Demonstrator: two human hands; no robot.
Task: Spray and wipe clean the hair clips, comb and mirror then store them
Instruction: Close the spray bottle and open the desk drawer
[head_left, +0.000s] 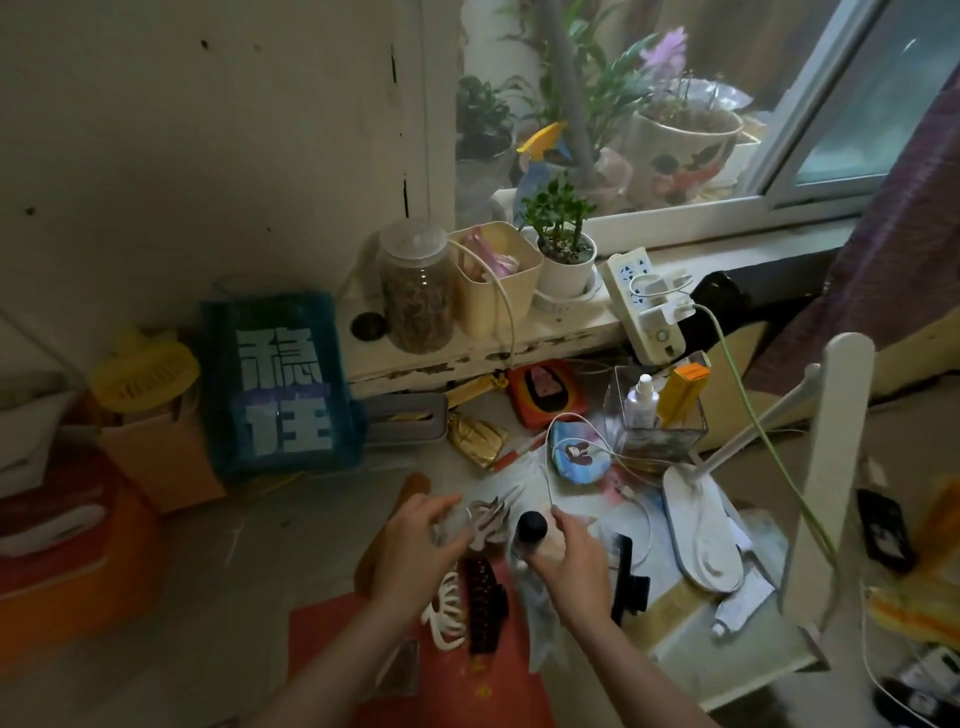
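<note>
**Gripping the spray bottle over the hair clips**

Wrapping its fingers round a small black-capped spray bottle, the right hand holds it upright above the desk's near edge. The left hand pinches a pale claw clip just beside the bottle, thumb and fingers curled on it. Below lie a white claw clip and a dark brown clip, touching, on a red sheet. A black comb stands right of the bottle. Crowding behind are a white charging cable, a blue pouch, a glass box and a white lamp base.
</note>
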